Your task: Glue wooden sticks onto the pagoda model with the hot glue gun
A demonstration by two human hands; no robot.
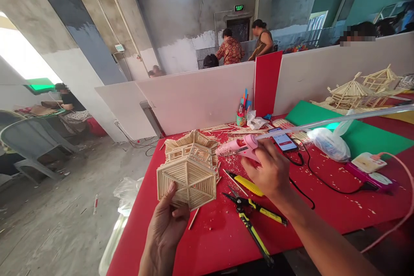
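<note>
My left hand (166,224) grips a small model made of thin wooden sticks (202,181), its thumb pressed on the lower left of a six-sided stick panel that faces me. Behind that panel are a railing-like part and a fan-shaped stick roof (194,138); whether all of it is one piece I cannot tell. A pink hot glue gun (237,145) is in my right hand (271,168), fingers wrapped round its handle. Its nozzle points left, close to the model's right side. A long clear glue stick (323,120) runs out of its back toward the right.
On the red table (207,241) lie yellow-black pliers (249,211), a yellow utility knife (247,184), a phone (284,140), a purple power strip (371,179) and loose sticks (223,128). Finished stick models (351,90) stand far right. White partitions (200,99) border the back; people (230,49) are beyond.
</note>
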